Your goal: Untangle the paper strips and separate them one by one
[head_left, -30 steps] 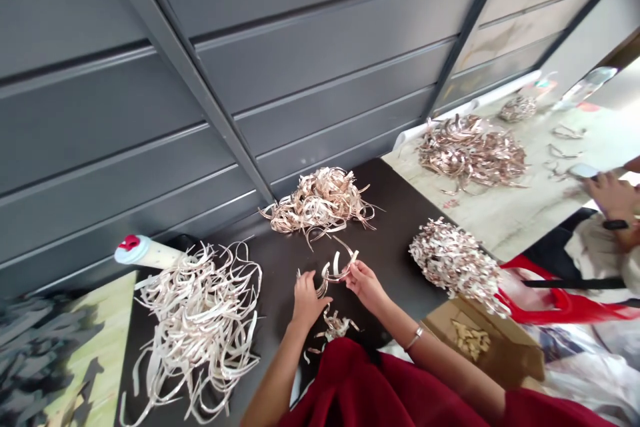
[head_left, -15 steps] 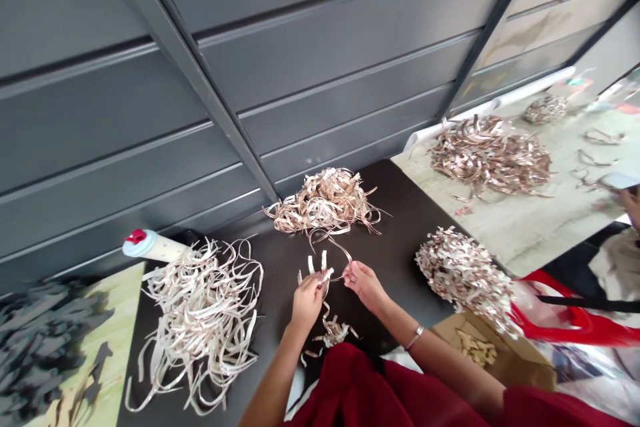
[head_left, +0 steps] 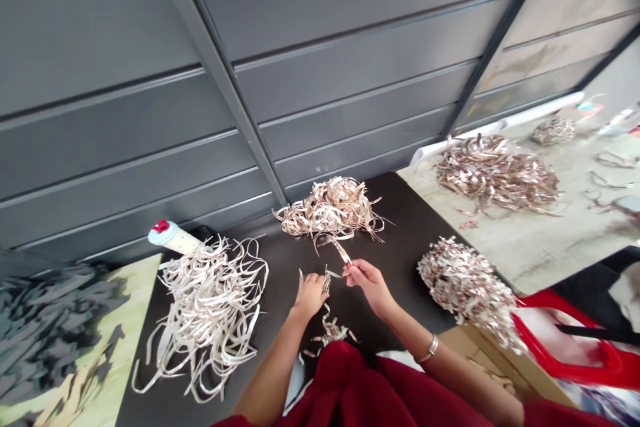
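Near the middle of the dark table, my left hand (head_left: 311, 293) is closed around a few short metallic strips, whose ends poke out by its fingers. My right hand (head_left: 367, 281) pinches a long rose-gold strip (head_left: 341, 248) that runs up toward a tangled pile of rose-gold strips (head_left: 330, 205) against the grey panel. Another thin strip lies between the two hands. Curled scraps (head_left: 332, 331) rest just below my left hand, close to the red garment. A large heap of long whitish strips (head_left: 213, 307) is to the left of my hands.
A heap of short shiny pieces (head_left: 465, 283) lies at the right, above a cardboard box (head_left: 520, 367) and a red bag (head_left: 545, 340). A white cup with a red top (head_left: 175, 237) lies at the left. Another table (head_left: 500, 233) holds a metallic pile (head_left: 495, 173). Dark pieces (head_left: 55, 327) lie far left.
The strip ends that stood up from my left hand now show less, and that hand is lower against the table. My right hand still pinches the long strip. The view has shifted slightly.
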`<state>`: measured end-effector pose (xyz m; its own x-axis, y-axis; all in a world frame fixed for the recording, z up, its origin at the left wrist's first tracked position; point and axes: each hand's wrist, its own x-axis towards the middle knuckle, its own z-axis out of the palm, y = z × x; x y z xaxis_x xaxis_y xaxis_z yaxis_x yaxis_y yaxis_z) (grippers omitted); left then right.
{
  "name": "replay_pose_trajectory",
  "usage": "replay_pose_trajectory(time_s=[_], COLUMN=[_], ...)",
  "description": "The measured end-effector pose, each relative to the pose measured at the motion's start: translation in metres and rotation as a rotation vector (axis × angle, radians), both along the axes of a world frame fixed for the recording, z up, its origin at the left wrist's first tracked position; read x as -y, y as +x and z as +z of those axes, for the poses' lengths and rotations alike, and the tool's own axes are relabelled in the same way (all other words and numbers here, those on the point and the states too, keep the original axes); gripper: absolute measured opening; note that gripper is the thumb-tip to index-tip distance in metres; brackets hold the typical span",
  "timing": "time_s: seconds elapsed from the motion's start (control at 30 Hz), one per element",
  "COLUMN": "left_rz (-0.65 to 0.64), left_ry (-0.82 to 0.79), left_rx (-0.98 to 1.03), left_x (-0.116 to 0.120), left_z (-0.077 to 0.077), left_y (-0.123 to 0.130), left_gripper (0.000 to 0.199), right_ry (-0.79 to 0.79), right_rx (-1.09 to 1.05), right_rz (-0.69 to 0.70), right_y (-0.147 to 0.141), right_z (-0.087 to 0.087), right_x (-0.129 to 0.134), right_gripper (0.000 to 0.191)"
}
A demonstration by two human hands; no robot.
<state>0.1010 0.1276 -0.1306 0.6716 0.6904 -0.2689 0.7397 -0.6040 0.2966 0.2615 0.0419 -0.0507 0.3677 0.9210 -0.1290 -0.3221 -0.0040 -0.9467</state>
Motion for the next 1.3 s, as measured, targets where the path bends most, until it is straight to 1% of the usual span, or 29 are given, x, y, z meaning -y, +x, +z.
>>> replay_pose_trajectory(time_s=[0.07,0.13,0.2,0.27,0.33,0.37,0.4,0.43,0.47,0.53,0.57,0.6,0.67,0.7,0.73,0.77,0.83,0.9,1.0,1.07,1.13,1.23,1.3], left_rz=[0.01,0.052,0.111,0.174,0.244,0.271,0.323,0.347,0.378,0.415,0.451,0.505,0.662,0.739,0.803,0.85,0.888,0.881,0.87,0.865,0.851,0.891,0.945], left_ry=[-0.033,-0.045,-0.036,-0.013,0.007,0.005,-0.042,-0.114,-0.179,-0.22,-0.26,-0.33,-0.588,-0.729,-0.852,-0.942,-1.046,-1.075,-1.061,-1.058,-1.091,-1.174,-1.19], left_rx=[0.017,0.059,0.135,0.228,0.329,0.393,0.568,0.726,0.847,0.925,0.967,1.033,1.269,1.394,1.499,1.579,1.673,1.705,1.711,1.685,1.612,1.492,1.445], left_x=[0.006,0.013,0.021,0.029,0.038,0.043,0.048,0.053,0.057,0.063,0.065,0.067,0.069,0.07,0.071,0.072,0.074,0.077,0.081,0.086,0.091,0.102,0.108], left_z=[-0.001,0.001,0.009,0.025,0.047,0.059,0.071,0.082,0.092,0.108,0.116,0.122,0.135,0.142,0.148,0.154,0.163,0.168,0.17,0.17,0.171,0.175,0.178], left_y=[-0.004,-0.009,-0.012,-0.012,-0.009,-0.007,-0.006,-0.004,-0.004,-0.006,-0.009,-0.013,-0.023,-0.028,-0.032,-0.036,-0.042,-0.044,-0.045,-0.045,-0.045,-0.044,-0.044], left_gripper=[0.027,0.029,0.034,0.037,0.039,0.039,0.031,0.019,0.012,0.019,0.021,0.022,0.022,0.023,0.025,0.027,0.029,0.028,0.026,0.028,0.034,0.036,0.034], right_ry=[0.022,0.041,0.068,0.111,0.157,0.174,0.187,0.202,0.22,0.27,0.295,0.312,0.303,0.286,0.266,0.252,0.251,0.279,0.361,0.477,0.641,0.864,0.929], right_rx=[0.062,0.118,0.238,0.429,0.623,0.684,0.724,0.747,0.755,0.74,0.721,0.694,0.607,0.549,0.487,0.425,0.336,0.339,0.514,0.67,0.814,0.964,0.967], right_rz=[0.014,0.024,0.031,0.042,0.058,0.073,0.093,0.117,0.137,0.134,0.102,0.064,0.037,0.069,0.134,0.215,0.351,0.385,0.293,0.229,0.198,0.225,0.257], right_y=[-0.004,-0.006,-0.008,-0.011,-0.016,-0.02,-0.024,-0.028,-0.032,-0.037,-0.038,-0.036,-0.03,-0.027,-0.024,-0.023,-0.025,-0.031,-0.04,-0.043,-0.043,-0.043,-0.044], right_z=[0.005,0.01,0.016,0.024,0.033,0.037,0.042,0.047,0.051,0.059,0.062,0.065,0.067,0.067,0.067,0.067,0.068,0.071,0.081,0.087,0.089,0.089,0.089], right_x=[0.004,0.007,0.008,0.008,0.008,0.008,0.007,0.007,0.007,0.006,0.005,0.005,0.004,0.004,0.004,0.005,0.008,0.013,0.019,0.022,0.023,0.026,0.027], right_gripper=[0.032,0.028,0.024,0.02,0.018,0.018,0.018,0.018,0.017,0.015,0.015,0.016,0.017,0.017,0.016,0.016,0.02,0.018,0.004,0.007,0.011,0.019,0.021])
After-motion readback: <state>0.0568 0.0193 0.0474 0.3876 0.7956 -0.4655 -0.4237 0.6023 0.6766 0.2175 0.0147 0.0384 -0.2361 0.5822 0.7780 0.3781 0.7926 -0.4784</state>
